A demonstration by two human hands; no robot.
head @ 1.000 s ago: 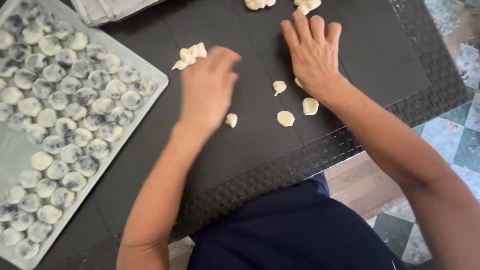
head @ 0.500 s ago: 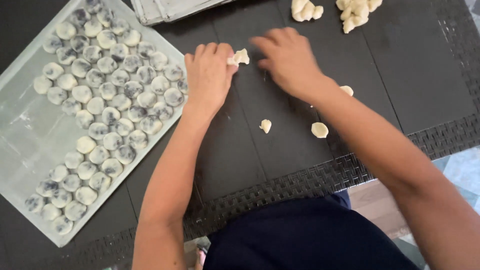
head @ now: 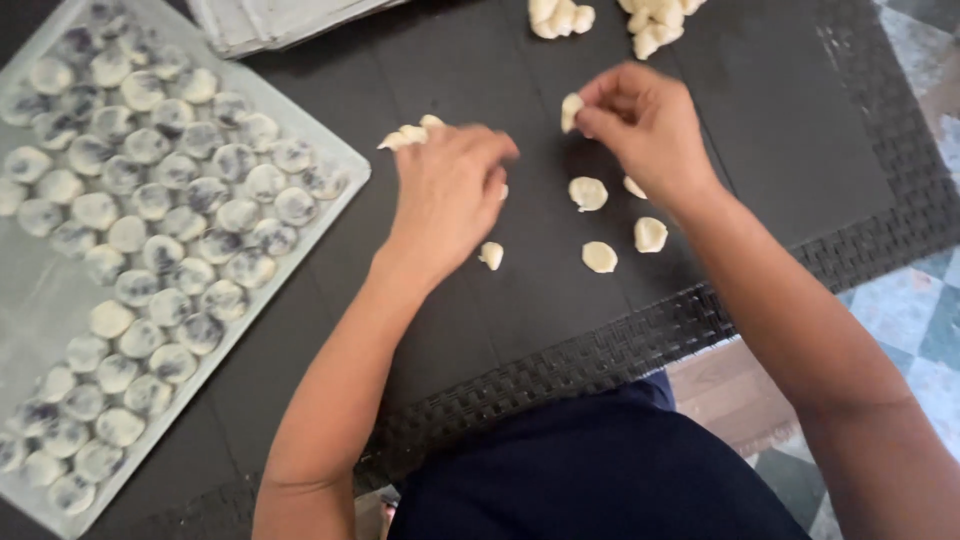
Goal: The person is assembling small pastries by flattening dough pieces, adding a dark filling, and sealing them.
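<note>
My right hand (head: 645, 125) pinches a small pale dough piece (head: 570, 110) between its fingertips, a little above the black mat (head: 780, 130). My left hand (head: 445, 195) lies palm down on the mat, fingers curled, right beside a small clump of dough bits (head: 408, 133); whether it holds anything is hidden. Flattened dough discs (head: 588, 193) (head: 599, 257) (head: 650, 234) lie on the mat under and near my right hand. Another small dough bit (head: 491, 255) rests by my left wrist.
A grey tray (head: 40, 290) at the left is packed with several rows of round filled dough balls (head: 180, 230). Dough lumps (head: 560, 15) (head: 655, 20) sit at the mat's far edge. A stack of grey trays (head: 270, 20) stands at the top. Tiled floor (head: 900, 310) shows at the right.
My right hand has lifted off the mat with a dough piece pinched in it. My left hand has drawn back from the dough clump. More flattened discs are uncovered.
</note>
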